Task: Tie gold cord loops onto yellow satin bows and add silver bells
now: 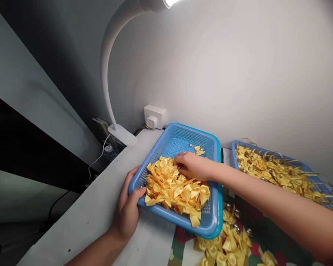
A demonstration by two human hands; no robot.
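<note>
My left hand (127, 207) is closed on the near left corner of a blue plastic basket (166, 214), thumb over the rim and fingers under the outside. The basket is tilted and holds a heap of yellow ribbon bows (169, 184). Inside it, my right hand (192, 165) reaches into the heap with curled fingers. A small shiny piece shows by the fingertips, too hidden to name. At the far end of the basket floor, a single yellow bow (199, 150) lies beside small silvery bells.
A second blue basket (233, 155) on the right holds bows with gold ties. Loose bows (230, 240) and silver bells (236, 228) lie on a patterned cloth (180, 244). A white lamp (107, 74) stands at the back left, near a wall plug (151, 122).
</note>
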